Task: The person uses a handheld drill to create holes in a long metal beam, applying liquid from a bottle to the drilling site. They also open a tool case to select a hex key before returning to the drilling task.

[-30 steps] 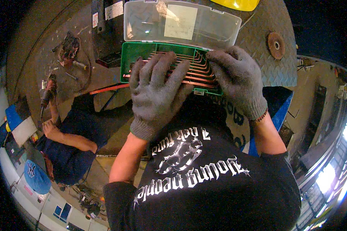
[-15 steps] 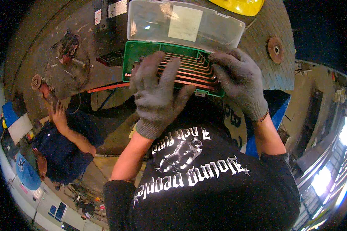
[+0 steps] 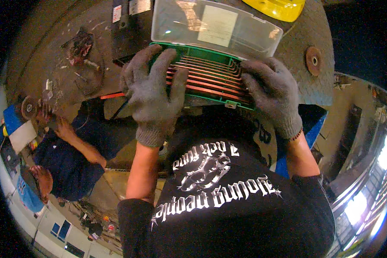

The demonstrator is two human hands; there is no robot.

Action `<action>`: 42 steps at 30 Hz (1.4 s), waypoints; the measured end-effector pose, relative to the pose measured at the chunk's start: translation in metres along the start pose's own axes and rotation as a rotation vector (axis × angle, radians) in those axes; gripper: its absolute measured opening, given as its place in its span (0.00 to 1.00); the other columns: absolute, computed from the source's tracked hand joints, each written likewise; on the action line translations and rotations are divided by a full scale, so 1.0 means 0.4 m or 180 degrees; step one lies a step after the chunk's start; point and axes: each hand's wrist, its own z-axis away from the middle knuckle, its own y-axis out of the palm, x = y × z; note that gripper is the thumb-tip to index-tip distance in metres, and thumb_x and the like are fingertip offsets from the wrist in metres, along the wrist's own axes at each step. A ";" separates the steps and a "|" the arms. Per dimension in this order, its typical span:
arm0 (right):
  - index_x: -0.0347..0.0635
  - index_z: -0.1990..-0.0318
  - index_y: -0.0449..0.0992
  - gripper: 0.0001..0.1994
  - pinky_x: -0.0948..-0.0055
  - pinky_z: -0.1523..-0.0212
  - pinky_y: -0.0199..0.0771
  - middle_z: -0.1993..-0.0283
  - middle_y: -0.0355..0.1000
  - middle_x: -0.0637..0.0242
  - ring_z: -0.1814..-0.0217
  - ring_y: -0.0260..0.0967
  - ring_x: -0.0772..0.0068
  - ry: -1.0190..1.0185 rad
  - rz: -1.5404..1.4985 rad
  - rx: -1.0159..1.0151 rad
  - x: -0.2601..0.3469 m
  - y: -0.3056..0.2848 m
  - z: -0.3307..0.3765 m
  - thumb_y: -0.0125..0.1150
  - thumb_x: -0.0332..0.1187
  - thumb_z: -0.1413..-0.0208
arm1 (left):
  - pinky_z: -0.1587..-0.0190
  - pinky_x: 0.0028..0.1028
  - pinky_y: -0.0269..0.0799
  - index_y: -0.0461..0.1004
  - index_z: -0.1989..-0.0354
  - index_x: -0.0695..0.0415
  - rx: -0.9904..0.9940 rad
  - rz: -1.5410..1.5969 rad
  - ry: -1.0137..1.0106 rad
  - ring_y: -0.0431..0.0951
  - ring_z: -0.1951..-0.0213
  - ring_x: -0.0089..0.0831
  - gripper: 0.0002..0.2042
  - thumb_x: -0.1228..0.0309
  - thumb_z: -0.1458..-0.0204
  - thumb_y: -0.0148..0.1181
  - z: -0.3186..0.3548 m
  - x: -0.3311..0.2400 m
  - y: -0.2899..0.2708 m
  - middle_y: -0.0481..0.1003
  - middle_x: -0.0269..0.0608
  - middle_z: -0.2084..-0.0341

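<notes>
A green plastic case lies open on the table, its clear lid tipped back on the far side. Inside, a row of L-shaped hex keys runs from long to short, their bends at the right end. My left hand, in a grey knit glove, lies over the left end with fingers spread; it hides the long ends of the keys. At the right end my gloved right hand has its fingers curled in around the case's edge, beside the bends. Its fingertips are partly hidden.
A yellow hard hat and a brown grinding disc sit on the ridged metal tabletop. A dark box stands left of the lid. At the left, another person's hand holds an angle grinder.
My left hand has slid left off the middle of the case, baring more of the hex keys. My right hand stays at the right end. The other person's grinder has moved left and down.
</notes>
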 end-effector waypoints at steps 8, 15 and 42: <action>0.49 0.50 0.83 0.13 0.56 0.57 0.79 0.59 0.78 0.56 0.58 0.79 0.49 -0.0068 0.0016 -0.0242 -0.001 -0.010 0.001 0.68 0.32 0.43 | 0.30 0.50 0.57 0.82 0.44 0.43 0.0472 -0.0010 0.0557 0.70 0.35 0.46 0.20 0.54 0.44 0.70 0.028 -0.064 0.004 0.74 0.41 0.40; 0.40 0.41 0.80 0.18 0.67 0.47 0.78 0.49 0.81 0.57 0.50 0.79 0.63 0.0061 0.0199 -0.1028 -0.061 -0.058 -0.097 0.67 0.35 0.35 | 0.28 0.52 0.54 0.80 0.40 0.42 0.0680 -0.0052 0.0550 0.67 0.33 0.49 0.24 0.49 0.44 0.68 0.038 -0.089 0.006 0.70 0.43 0.34; 0.56 0.30 0.71 0.44 0.48 0.29 0.65 0.28 0.66 0.51 0.28 0.63 0.39 -0.0698 0.1016 0.0256 -0.076 0.057 -0.025 0.83 0.47 0.60 | 0.30 0.46 0.66 0.67 0.30 0.54 0.0105 0.1030 0.0490 0.68 0.31 0.50 0.37 0.56 0.48 0.74 0.020 0.160 0.130 0.67 0.52 0.31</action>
